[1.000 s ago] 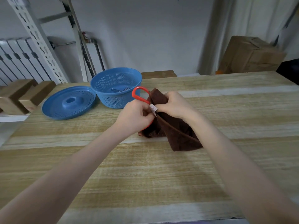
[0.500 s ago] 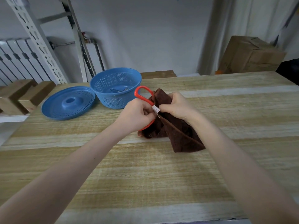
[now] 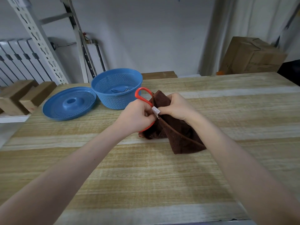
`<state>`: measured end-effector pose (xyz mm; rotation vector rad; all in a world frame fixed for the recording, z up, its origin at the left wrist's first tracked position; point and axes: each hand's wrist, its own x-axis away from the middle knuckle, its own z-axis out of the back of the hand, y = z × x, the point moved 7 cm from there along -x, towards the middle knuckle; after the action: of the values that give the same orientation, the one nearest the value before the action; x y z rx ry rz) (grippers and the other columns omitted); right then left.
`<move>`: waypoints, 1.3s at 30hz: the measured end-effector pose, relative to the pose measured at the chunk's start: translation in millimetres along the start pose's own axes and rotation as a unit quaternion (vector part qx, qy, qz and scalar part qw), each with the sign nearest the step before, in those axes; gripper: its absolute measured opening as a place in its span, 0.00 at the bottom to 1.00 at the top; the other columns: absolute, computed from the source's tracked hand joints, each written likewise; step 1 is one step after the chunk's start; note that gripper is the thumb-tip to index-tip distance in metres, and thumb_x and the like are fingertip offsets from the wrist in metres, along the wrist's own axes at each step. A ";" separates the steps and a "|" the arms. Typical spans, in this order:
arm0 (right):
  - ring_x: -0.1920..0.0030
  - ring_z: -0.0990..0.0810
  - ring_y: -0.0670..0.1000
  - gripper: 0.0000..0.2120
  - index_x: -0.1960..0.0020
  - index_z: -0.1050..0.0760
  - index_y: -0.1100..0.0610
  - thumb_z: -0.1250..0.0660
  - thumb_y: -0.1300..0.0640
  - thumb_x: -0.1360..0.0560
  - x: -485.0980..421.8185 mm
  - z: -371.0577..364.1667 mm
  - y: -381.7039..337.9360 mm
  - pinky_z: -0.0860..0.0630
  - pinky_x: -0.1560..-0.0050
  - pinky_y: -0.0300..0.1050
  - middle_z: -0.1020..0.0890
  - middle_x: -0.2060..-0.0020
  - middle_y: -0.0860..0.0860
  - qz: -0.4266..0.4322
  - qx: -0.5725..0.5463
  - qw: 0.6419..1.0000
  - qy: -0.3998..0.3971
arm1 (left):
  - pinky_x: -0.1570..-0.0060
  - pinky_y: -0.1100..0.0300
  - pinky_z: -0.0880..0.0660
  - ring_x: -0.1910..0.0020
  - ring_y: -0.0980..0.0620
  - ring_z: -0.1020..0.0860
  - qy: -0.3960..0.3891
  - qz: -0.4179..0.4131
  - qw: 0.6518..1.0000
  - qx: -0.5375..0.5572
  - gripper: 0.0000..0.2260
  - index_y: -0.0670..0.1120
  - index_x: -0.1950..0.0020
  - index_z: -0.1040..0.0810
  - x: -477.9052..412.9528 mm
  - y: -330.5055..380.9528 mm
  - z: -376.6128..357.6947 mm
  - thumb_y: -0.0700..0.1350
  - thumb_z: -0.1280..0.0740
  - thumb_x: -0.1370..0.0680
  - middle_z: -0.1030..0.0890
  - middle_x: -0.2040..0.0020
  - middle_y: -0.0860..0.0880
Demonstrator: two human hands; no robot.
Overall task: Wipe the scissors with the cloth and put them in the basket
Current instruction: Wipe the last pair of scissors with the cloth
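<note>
Scissors (image 3: 136,96) sit between both hands above the middle of the table (image 3: 146,176), just in front of the blue basket (image 3: 113,101). The left hand (image 3: 136,116) is curled round the red handles, one loop sticking up past the knuckles. The right hand (image 3: 175,106) pinches the brown cloth (image 3: 180,137), which is folded over where the blades should be. The blades themselves are hidden, so I cannot tell whether they are closed or parted inside the fold. The rest of the cloth hangs down and rests on the table, with its white label (image 3: 156,112) caught between the two hands. The main risk is the edge: if the blades are parted, or the pinch is drawn along the sharp side, the cloth may be cut or snagged, and the fingers behind it nicked. A loose pinch would merely slide without cleaning. On the way to the basket, trailing cloth could catch the tips and be dragged along, or the scissors could knock the rim. The lid (image 3: 69,103) lies clear to the left.
</note>
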<state>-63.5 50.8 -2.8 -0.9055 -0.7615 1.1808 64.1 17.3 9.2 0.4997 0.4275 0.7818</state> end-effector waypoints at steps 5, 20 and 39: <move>0.66 0.24 0.49 0.14 0.56 0.22 0.71 0.24 0.60 0.32 -1.3 -1.9 2.8 0.32 0.65 0.42 0.22 0.67 0.54 0.000 -0.002 1.000 -0.003 | 0.64 0.57 0.26 0.71 0.53 0.25 -0.009 0.008 1.000 0.019 0.08 0.41 0.63 0.17 1.1 -3.0 -1.8 0.43 0.29 0.26 0.19 0.68 0.45; 0.75 0.27 0.43 0.09 0.68 0.26 0.59 0.27 0.63 0.32 -0.8 -0.6 10.9 0.33 0.73 0.36 0.26 0.75 0.47 -0.008 -0.003 1.000 -0.004 | 0.61 0.54 0.24 0.67 0.46 0.22 -0.026 0.003 1.000 0.009 0.08 0.41 0.63 0.17 0.6 -0.9 -6.9 0.43 0.29 0.26 0.18 0.68 0.44; 0.65 0.20 0.54 0.14 0.60 0.23 0.61 0.31 0.49 0.25 3.7 -6.1 -1.8 0.26 0.63 0.48 0.20 0.68 0.53 0.098 0.110 0.989 0.036 | 0.67 0.61 0.31 0.73 0.57 0.30 0.012 0.009 0.999 0.043 0.08 0.39 0.64 0.19 5.2 -1.4 -0.9 0.41 0.30 0.26 0.22 0.72 0.47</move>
<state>-56.6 53.1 -3.8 -0.8475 -0.4807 1.3669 67.7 20.6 6.7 0.5764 0.4813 0.7903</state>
